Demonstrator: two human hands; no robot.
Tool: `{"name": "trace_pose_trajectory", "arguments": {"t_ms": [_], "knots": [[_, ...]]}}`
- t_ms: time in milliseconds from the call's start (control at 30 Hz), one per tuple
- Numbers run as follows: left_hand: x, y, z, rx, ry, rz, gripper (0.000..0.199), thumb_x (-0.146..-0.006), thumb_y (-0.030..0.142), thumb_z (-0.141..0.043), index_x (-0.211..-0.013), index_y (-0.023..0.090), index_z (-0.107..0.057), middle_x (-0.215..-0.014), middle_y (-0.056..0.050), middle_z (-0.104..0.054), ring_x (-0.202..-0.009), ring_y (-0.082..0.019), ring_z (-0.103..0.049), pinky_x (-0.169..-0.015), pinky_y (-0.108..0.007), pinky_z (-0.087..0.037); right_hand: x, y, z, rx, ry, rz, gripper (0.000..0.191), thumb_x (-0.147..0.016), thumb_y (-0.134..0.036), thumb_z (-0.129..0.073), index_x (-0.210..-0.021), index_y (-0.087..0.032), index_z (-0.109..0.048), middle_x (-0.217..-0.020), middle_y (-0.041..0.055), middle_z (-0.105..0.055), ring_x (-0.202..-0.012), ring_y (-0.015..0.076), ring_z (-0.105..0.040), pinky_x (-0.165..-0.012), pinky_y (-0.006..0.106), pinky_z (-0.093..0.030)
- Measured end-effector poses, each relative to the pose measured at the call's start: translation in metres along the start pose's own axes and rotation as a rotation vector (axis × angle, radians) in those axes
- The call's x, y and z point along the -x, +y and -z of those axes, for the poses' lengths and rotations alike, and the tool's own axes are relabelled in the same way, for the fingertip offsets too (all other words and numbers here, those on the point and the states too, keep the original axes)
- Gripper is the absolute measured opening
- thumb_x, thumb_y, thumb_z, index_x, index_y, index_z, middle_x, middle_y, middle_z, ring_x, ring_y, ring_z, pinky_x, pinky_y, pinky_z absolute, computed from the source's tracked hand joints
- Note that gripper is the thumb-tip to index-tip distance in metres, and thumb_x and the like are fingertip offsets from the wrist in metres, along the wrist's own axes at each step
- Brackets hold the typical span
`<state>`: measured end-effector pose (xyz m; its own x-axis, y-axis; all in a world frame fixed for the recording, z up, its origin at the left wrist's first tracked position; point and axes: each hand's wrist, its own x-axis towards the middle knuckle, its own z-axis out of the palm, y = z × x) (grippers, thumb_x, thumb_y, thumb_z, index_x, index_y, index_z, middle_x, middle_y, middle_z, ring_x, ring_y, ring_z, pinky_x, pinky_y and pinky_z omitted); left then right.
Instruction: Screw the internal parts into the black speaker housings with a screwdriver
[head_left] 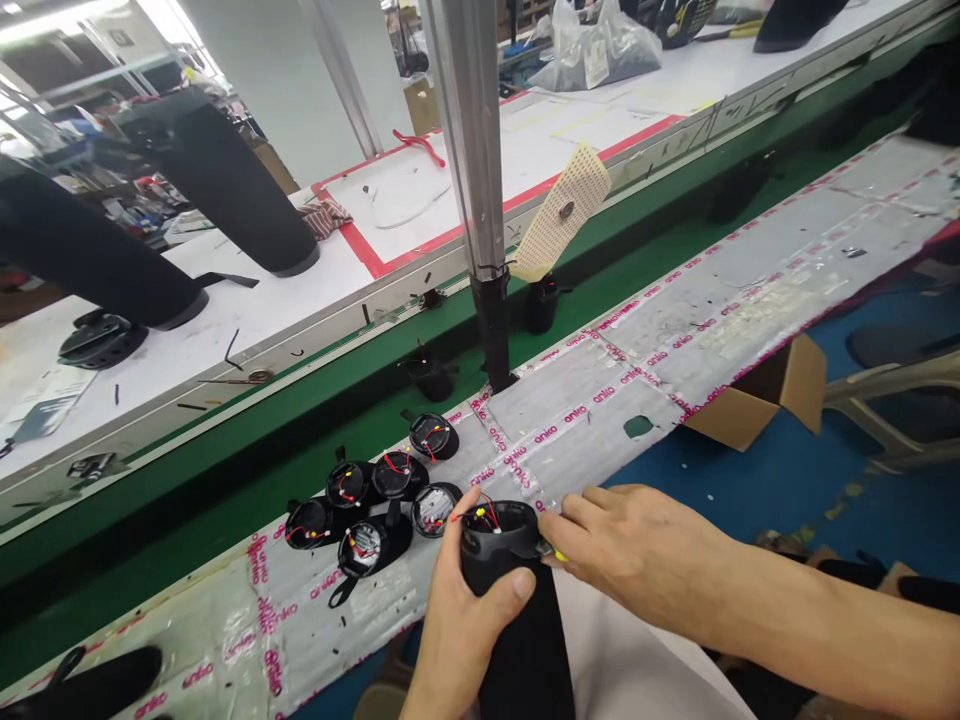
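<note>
A black fabric-covered cylinder stands tilted close to my body, its open rim up, with red wires and small yellow and white connectors inside. My left hand is wrapped round its upper part, thumb in front. At the rim's right side, my right hand has its fingers closed on a small tool or part with a yellow piece showing; most of it is hidden. Left of the cylinder, several similar black housings with wires stand on the plastic-covered ledge.
A metal post rises beyond the ledge, with a cream perforated strip attached. Behind the green conveyor, large black cylinders stand on a white bench. An open cardboard box lies at the right.
</note>
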<state>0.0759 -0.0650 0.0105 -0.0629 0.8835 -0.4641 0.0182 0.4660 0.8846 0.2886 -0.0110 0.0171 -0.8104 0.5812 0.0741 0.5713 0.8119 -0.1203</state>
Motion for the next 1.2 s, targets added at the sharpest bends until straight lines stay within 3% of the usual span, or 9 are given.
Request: {"name": "trace_pose_trajectory", "arguments": {"t_ms": [133,300,367,500,700,867,1000,1100,1200], "knots": [[0.005,0.002,-0.004,-0.042,0.059,-0.013,0.086,-0.070,0.052,-0.079,-0.145,0.024,-0.047,-0.142,-0.009,-0.061,-0.137,-0.033,-0.049,-0.117,-0.044,-0.032,0.002,-0.004,0.004,0.052,-0.051,0.010,0.032,-0.073,-0.003,-0.061,-0.097,-0.022,-0.051,-0.079,0.0013,-0.056,-0.063,0.0201,-0.051,-0.051,0.036,-0.020],[0.008,0.005,-0.010,-0.129,0.084,0.003,0.083,-0.072,0.043,-0.078,-0.145,0.022,-0.044,-0.130,-0.009,-0.067,-0.125,-0.032,-0.058,-0.111,-0.045,-0.038,0.003,-0.008,0.008,0.137,-0.076,0.002,0.038,-0.062,-0.003,-0.061,-0.095,-0.021,-0.054,-0.075,0.0024,-0.055,-0.057,0.0191,-0.047,-0.049,0.037,-0.014],[0.009,0.005,-0.011,-0.131,0.094,0.003,0.081,-0.072,0.043,-0.078,-0.143,0.023,-0.045,-0.128,-0.009,-0.068,-0.123,-0.032,-0.060,-0.109,-0.045,-0.040,0.003,-0.005,0.006,0.101,-0.075,0.043,0.032,-0.068,-0.004,-0.061,-0.092,-0.021,-0.053,-0.076,0.0018,-0.056,-0.056,0.0180,-0.047,-0.049,0.036,-0.015],[0.009,0.006,-0.011,-0.054,0.062,-0.034,0.083,-0.068,0.048,-0.081,-0.141,0.024,-0.048,-0.128,-0.008,-0.069,-0.122,-0.032,-0.061,-0.107,-0.042,-0.042,0.005,0.005,-0.003,-0.059,0.060,0.055,0.004,-0.099,-0.019,-0.049,-0.097,-0.020,-0.052,-0.077,0.0002,-0.059,-0.064,0.0174,-0.056,-0.054,0.033,-0.028],[0.004,0.003,-0.011,0.037,-0.066,-0.001,0.089,-0.064,0.045,-0.086,-0.142,0.024,-0.047,-0.126,-0.007,-0.069,-0.121,-0.032,-0.060,-0.104,-0.041,-0.045,0.015,0.014,-0.004,-0.220,0.185,0.092,0.022,-0.108,-0.024,-0.037,-0.096,-0.020,-0.055,-0.072,-0.0016,-0.059,-0.060,0.0152,-0.055,-0.057,0.032,-0.035],[-0.003,-0.004,-0.007,0.014,0.046,0.128,0.081,-0.073,0.051,-0.078,-0.140,0.018,-0.047,-0.124,-0.014,-0.068,-0.118,-0.036,-0.062,-0.105,-0.049,-0.044,0.021,0.010,0.017,-0.384,0.276,0.079,0.019,-0.108,-0.025,-0.035,-0.105,-0.019,-0.053,-0.074,0.0002,-0.060,-0.062,0.0158,-0.056,-0.059,0.031,-0.039],[0.002,0.000,-0.006,-0.027,0.005,0.056,0.084,-0.077,0.046,-0.076,-0.150,0.024,-0.041,-0.148,-0.010,-0.056,-0.141,-0.033,-0.046,-0.119,-0.048,-0.030,0.016,0.002,0.018,-0.251,0.149,-0.056,0.015,-0.106,-0.024,-0.040,-0.102,-0.020,-0.053,-0.077,0.0003,-0.060,-0.063,0.0166,-0.058,-0.058,0.032,-0.037],[0.006,0.001,-0.003,-0.009,-0.036,0.102,0.073,-0.084,0.046,-0.067,-0.151,0.029,-0.043,-0.156,-0.006,-0.050,-0.148,-0.031,-0.038,-0.123,-0.048,-0.022,0.011,-0.001,0.014,-0.121,0.047,-0.019,0.013,-0.102,-0.020,-0.041,-0.099,-0.020,-0.054,-0.080,0.0021,-0.059,-0.066,0.0195,-0.056,-0.059,0.033,-0.034],[0.006,-0.002,0.001,-0.013,-0.036,0.084,0.081,-0.081,0.049,-0.073,-0.153,0.027,-0.043,-0.158,-0.008,-0.048,-0.149,-0.032,-0.037,-0.124,-0.047,-0.023,0.009,-0.001,0.012,-0.010,-0.016,0.013,0.007,-0.095,-0.016,-0.050,-0.099,-0.020,-0.055,-0.080,0.0019,-0.058,-0.066,0.0205,-0.052,-0.057,0.033,-0.030]]}}
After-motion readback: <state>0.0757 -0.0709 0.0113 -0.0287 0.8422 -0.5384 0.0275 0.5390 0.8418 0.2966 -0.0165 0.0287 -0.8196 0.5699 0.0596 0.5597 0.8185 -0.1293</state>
